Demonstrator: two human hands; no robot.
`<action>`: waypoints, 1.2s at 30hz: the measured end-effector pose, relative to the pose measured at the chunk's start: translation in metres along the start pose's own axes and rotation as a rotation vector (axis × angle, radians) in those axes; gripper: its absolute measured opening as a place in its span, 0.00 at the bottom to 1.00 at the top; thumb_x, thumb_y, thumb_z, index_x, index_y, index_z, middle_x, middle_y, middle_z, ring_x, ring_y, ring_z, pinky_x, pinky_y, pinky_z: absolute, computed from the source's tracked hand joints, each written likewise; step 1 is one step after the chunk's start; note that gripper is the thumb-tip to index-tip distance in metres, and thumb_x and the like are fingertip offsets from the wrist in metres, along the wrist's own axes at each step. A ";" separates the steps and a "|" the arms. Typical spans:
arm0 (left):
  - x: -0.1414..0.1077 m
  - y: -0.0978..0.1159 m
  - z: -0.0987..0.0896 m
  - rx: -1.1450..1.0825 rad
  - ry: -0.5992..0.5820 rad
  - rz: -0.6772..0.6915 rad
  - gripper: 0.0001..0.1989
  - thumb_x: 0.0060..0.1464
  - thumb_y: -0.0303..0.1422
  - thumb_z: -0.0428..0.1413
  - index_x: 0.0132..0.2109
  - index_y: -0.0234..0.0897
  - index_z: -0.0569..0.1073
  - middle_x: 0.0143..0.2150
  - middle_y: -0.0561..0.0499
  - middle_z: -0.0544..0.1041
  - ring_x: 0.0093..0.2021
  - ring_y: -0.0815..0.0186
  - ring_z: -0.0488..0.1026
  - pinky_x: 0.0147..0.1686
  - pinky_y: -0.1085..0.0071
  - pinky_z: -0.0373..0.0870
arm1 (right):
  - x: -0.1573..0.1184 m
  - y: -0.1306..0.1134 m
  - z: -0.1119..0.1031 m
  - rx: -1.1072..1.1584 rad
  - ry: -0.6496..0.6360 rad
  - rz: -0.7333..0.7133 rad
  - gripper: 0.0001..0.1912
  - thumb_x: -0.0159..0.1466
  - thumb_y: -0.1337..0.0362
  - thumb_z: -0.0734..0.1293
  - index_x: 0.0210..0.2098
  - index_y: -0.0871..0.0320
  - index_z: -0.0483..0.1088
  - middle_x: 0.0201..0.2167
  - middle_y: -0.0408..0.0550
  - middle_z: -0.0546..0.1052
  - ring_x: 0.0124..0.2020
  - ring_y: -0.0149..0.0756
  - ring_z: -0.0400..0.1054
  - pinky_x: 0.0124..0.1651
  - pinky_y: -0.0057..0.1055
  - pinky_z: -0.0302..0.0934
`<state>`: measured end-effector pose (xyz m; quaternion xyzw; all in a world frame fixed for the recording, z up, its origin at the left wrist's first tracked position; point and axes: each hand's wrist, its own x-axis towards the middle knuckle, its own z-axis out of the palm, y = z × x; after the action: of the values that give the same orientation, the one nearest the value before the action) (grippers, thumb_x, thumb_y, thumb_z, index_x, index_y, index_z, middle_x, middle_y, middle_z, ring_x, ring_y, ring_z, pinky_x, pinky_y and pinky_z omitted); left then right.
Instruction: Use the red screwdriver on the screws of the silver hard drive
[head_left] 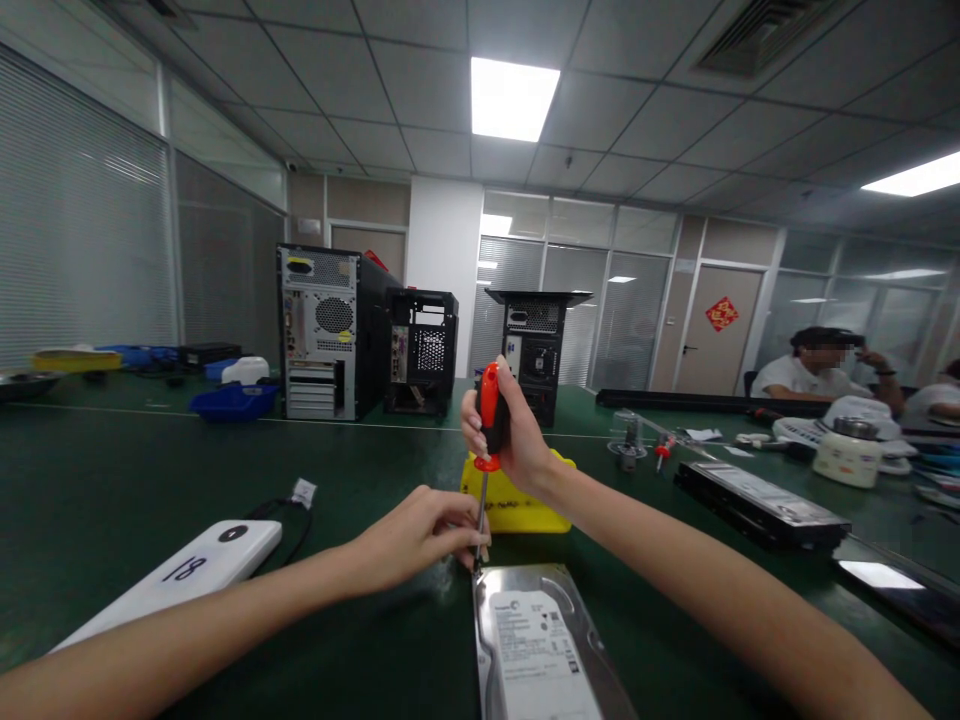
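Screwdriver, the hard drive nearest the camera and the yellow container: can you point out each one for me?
Screwdriver (490, 412): head view, on the red-and-black handle.
Hard drive (536, 648): head view, on the white label.
Yellow container (544, 518): head view, on the part nearest the camera.

Both forearms (697, 560) angle inward, the right hand (520, 435) curled tight above the lower, pinching left hand (429, 525).

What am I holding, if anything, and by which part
A screwdriver, by its handle, in your right hand. Whether your left hand, near its tip, holds anything is unclear.
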<state>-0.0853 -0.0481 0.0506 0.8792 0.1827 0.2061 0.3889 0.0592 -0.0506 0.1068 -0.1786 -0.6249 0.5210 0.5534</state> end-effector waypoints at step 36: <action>0.000 -0.003 0.001 0.008 0.001 -0.002 0.10 0.58 0.35 0.51 0.36 0.32 0.72 0.32 0.50 0.77 0.34 0.65 0.75 0.35 0.73 0.69 | 0.001 0.001 0.007 -0.029 0.034 -0.011 0.31 0.58 0.38 0.52 0.16 0.59 0.58 0.09 0.38 0.59 0.10 0.22 0.52 0.14 0.21 0.45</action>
<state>-0.0854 -0.0469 0.0478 0.8804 0.1846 0.2055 0.3856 0.0527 -0.0520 0.1077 -0.1919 -0.6239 0.5057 0.5641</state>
